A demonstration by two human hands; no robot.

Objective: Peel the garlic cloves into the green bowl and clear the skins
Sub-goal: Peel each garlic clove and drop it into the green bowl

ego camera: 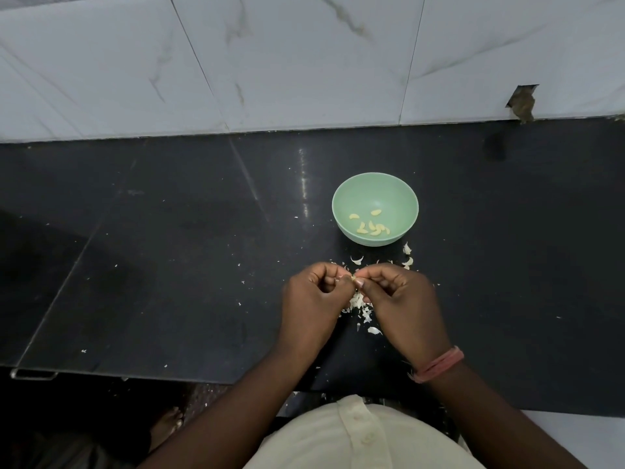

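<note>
A green bowl [345,194] stands on the black counter and holds several peeled garlic cloves [372,226]. Just in front of it, my left hand [313,296] and my right hand [395,296] meet fingertip to fingertip. Both pinch one small garlic clove [455,277] between them; most of the clove is hidden by the fingers. White garlic skins [360,306] lie in a heap under and between my hands. More skin flakes [407,257] sit close to the bowl's near side.
The black counter [169,248] runs left and right, with tiny skin bits scattered on it. A marble-tiled wall [304,62] rises behind it. The counter's front edge [203,379] lies near my body. A pink band circles my right wrist.
</note>
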